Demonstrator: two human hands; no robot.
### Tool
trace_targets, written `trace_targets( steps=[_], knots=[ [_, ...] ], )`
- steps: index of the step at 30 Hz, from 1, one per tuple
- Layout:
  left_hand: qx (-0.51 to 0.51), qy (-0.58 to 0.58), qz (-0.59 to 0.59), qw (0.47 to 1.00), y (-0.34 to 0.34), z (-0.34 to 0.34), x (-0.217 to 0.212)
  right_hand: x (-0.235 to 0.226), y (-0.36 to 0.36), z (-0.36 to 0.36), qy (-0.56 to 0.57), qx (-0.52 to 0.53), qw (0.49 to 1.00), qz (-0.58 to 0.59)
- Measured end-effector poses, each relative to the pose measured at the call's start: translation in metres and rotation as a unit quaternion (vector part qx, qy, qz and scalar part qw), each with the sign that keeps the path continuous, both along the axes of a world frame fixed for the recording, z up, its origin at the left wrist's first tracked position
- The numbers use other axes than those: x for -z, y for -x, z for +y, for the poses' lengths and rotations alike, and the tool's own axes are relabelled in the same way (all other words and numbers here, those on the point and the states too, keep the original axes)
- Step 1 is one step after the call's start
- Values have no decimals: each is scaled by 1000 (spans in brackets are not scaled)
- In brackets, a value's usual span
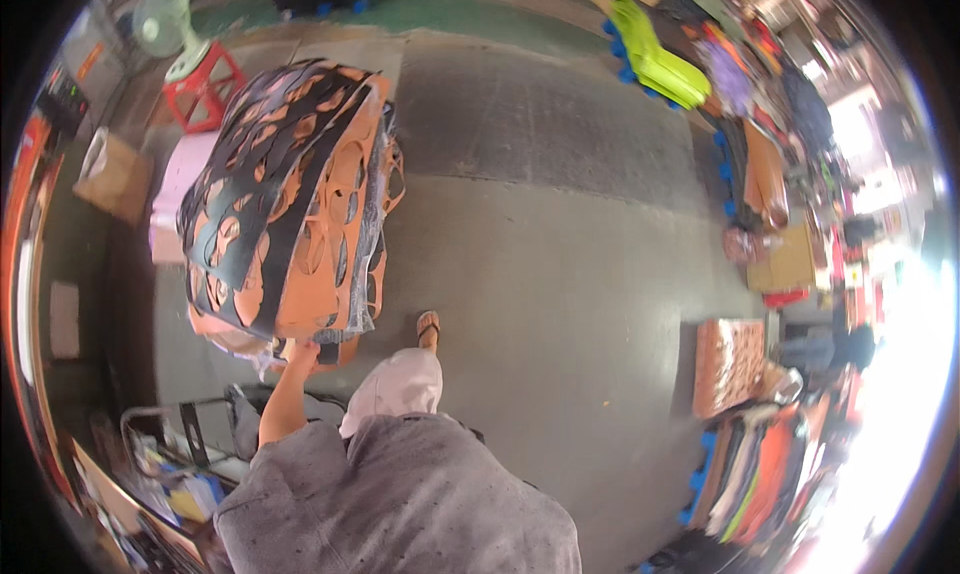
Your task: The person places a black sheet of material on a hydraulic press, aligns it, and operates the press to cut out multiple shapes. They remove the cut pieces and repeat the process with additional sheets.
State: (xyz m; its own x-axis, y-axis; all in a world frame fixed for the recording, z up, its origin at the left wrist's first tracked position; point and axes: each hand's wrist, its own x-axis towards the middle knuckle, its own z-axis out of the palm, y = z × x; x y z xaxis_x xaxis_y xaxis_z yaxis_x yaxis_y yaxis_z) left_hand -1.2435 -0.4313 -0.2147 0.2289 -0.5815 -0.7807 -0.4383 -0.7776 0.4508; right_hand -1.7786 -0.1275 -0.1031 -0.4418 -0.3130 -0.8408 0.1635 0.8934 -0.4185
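Observation:
A tall stack of punched sheets (310,244), black on one face and orange-brown on the other, stands ahead of me on the left. Large cut-out holes run through the sheets, and clear plastic film (368,244) covers part of their right side. My left hand (302,352) is at the stack's low near edge, its fingers closed. What they grip is hidden by the sheets. Under the stack, its support cannot be made out. My right hand is out of sight; only the grey shirt (430,504) shows on that side.
A fan (163,22) stands on a red stool (204,89) behind the stack. Left are a cardboard box (112,174) and a metal-framed cart (180,429). Along the right lie a wrapped brown bundle (728,367), coloured sheets (765,474) and lime-green material (655,59) on blue pallets. Grey floor (540,304) lies between.

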Motion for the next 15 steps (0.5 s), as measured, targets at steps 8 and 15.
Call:
trace_targets(
  steps=[8, 15],
  knots=[
    [-181, -24, 127, 975, 96, -135, 26, -36, 124, -97, -184, -281, 933, 126],
    [-118, -46, 178, 976, 237, -286, -3, 30, 208, -213, -221, -549, 788, 170]
  ],
)
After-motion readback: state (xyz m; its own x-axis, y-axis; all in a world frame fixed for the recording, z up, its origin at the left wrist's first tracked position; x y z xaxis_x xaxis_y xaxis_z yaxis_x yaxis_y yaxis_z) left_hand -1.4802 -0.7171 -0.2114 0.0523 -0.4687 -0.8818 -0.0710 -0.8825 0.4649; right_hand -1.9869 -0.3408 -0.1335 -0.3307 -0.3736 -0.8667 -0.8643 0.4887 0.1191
